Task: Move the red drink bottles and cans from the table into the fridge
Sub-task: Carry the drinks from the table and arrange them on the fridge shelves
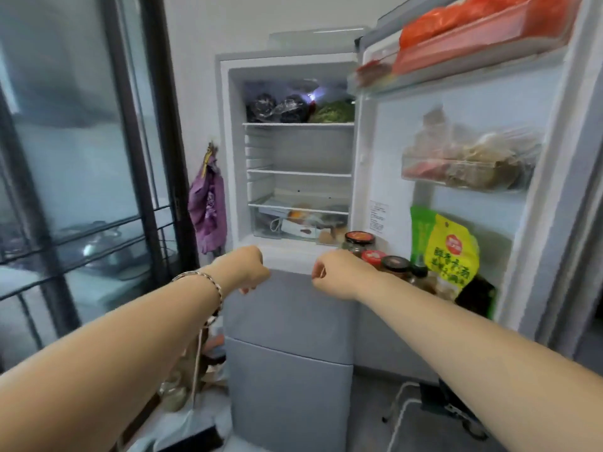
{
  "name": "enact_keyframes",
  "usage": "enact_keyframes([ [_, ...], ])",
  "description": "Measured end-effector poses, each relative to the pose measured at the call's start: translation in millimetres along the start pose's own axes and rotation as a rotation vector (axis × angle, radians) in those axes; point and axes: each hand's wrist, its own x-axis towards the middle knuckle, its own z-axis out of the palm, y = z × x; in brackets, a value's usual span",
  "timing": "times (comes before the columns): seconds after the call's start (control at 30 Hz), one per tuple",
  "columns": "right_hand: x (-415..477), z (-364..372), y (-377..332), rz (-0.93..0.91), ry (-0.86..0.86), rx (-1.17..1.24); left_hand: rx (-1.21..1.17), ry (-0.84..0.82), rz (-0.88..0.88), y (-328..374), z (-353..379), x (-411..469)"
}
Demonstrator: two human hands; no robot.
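Left hand (244, 270) and right hand (337, 272), curled and empty, hung equally near the open fridge (310, 148) straight ahead; red drinks unseen.

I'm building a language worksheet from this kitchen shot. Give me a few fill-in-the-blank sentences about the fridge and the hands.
1. The fridge door stands ____.
2. The bracelet sits on the ____ wrist.
3. The left hand and right hand both hold ____.
4. The bag hanging beside the fridge is ____ in colour.

Missing words: open; left; nothing; purple.
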Motion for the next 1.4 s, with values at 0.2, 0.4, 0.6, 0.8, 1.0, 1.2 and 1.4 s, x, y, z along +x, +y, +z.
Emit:
enact_keyframes([
  [0.2,52,64,-125,-0.298,-0.235,-0.098,0.079,0.098,-0.304,-115,-12,-54],
  [0.4,47,102,-238,-0.735,-0.280,-0.129,0.092,0.207,-0.746,-196,-16,-168],
  [0.6,-43,141,-327,-1.162,-0.315,-0.192,0.045,0.281,-1.210,-201,10,-335],
  [0.8,-219,164,-390,-1.589,-0.411,-0.149,-0.066,0.395,-1.619,-144,43,-527],
  [1.0,-415,159,-415,-1.956,-0.495,-0.089,-0.089,0.491,-1.983,-50,72,-711],
  [1.2,-614,149,-419,-2.176,-0.568,-0.033,0.006,0.525,-2.268,46,102,-880],
  [1.4,-781,150,-433,-2.291,-0.624,-0.003,0.083,0.599,-2.426,111,124,-1023],
])
